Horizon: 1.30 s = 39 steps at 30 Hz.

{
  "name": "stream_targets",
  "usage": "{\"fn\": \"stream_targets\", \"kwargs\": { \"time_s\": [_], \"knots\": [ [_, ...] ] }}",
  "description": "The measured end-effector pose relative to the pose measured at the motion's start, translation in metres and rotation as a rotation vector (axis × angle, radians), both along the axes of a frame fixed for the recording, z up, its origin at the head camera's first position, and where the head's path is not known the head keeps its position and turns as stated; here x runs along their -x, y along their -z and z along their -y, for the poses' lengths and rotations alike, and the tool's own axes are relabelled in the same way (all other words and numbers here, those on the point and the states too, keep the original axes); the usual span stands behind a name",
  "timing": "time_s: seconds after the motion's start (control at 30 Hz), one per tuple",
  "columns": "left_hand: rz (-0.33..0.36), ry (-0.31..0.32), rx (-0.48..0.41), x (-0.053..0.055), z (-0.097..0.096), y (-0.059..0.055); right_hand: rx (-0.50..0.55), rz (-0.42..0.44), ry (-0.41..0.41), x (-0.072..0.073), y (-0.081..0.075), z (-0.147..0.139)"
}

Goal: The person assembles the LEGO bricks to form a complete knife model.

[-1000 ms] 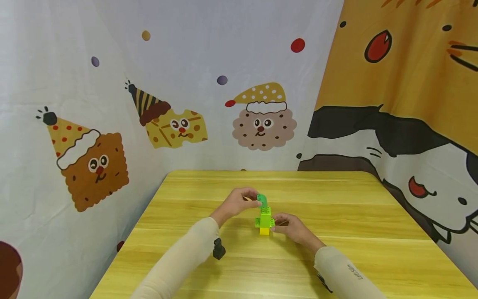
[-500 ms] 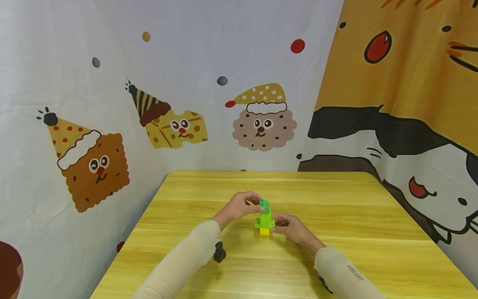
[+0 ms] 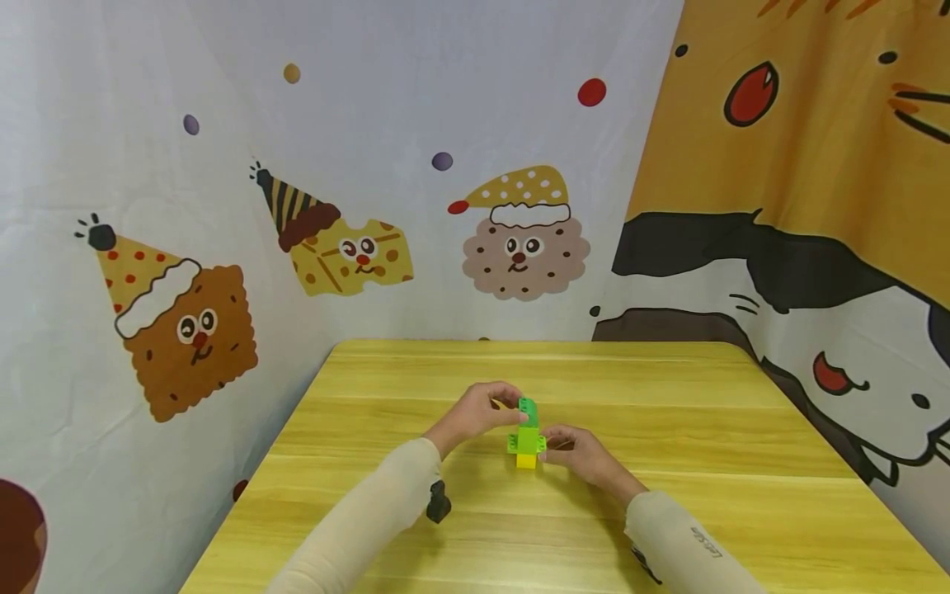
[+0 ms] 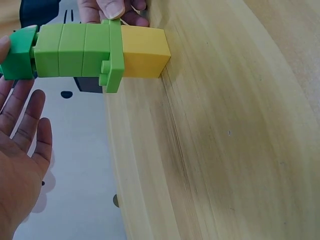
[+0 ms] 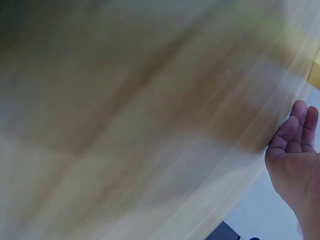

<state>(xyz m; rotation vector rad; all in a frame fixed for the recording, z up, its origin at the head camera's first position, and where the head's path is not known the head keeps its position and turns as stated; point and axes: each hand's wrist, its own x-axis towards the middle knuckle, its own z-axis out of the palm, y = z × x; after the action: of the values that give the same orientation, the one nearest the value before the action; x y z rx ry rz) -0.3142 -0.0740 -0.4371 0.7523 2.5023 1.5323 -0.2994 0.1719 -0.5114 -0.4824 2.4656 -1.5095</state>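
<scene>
A small tower of toy building bricks stands upright on the table: a yellow brick [image 4: 145, 52] at the base, a light green studded plate [image 4: 116, 55] across it, and light green bricks [image 4: 72, 50] above. On top sits a dark green curved brick [image 3: 529, 411], pinched between the thumb and fingers of my left hand [image 3: 482, 410]. A narrow gap with studs shows beneath that brick in the left wrist view. My right hand [image 3: 582, 453] holds the plate's right end, thumb against its edge. In the right wrist view only the yellow brick's corner [image 5: 315, 75] shows.
The wood-grain table [image 3: 631, 379] reaches back to a cloth backdrop [image 3: 371, 99] printed with cartoon figures. A black wrist device [image 3: 439, 502] hangs under the left sleeve [image 3: 371, 511].
My left hand has brought the dark green brick down and slightly right, from a tilt above the tower onto its top. My right hand has stayed at the plate.
</scene>
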Motion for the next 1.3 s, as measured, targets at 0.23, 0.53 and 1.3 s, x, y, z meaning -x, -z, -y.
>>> {"fn": "stream_targets", "kwargs": {
  "time_s": [0.23,0.53,1.3],
  "knots": [
    [-0.008,-0.001,0.0,0.0,-0.002,0.0,0.007,0.004,0.004,0.001,0.001,0.0],
    [-0.034,0.013,0.032,0.003,-0.003,0.004,0.005,0.0,0.017,0.001,0.001,-0.002],
    [0.012,-0.037,-0.053,-0.001,-0.003,0.01,0.003,-0.001,0.014,0.002,0.001,0.0]
  ]
}}
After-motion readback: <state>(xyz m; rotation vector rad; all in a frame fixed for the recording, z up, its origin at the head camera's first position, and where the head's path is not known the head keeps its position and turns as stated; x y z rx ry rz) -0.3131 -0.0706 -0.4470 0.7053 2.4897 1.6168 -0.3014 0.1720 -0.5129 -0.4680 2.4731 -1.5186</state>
